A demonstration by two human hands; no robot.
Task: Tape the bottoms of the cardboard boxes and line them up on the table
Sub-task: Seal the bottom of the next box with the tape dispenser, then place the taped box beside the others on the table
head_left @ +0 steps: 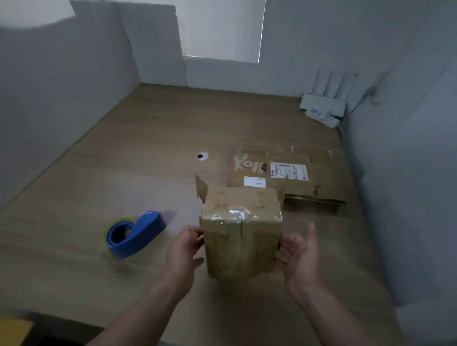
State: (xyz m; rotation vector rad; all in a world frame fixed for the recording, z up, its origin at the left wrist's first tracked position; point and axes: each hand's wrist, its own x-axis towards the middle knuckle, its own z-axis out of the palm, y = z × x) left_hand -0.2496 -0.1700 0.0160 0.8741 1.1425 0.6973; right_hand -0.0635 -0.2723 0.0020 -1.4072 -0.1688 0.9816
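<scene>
Box [241,242], seam taped, is at table [144,142] front between hands: left hand [183,252] grips its 9 o'clock side, right hand [298,258] its 3 o'clock side, thumb raised; both equally near.

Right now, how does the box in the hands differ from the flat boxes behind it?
The box is folded into shape; the flat boxes lie collapsed. The box has clear tape on it; the flat boxes show white labels. The left hand and right hand hold the box; nothing touches the flat boxes. All are brown cardboard.
</scene>
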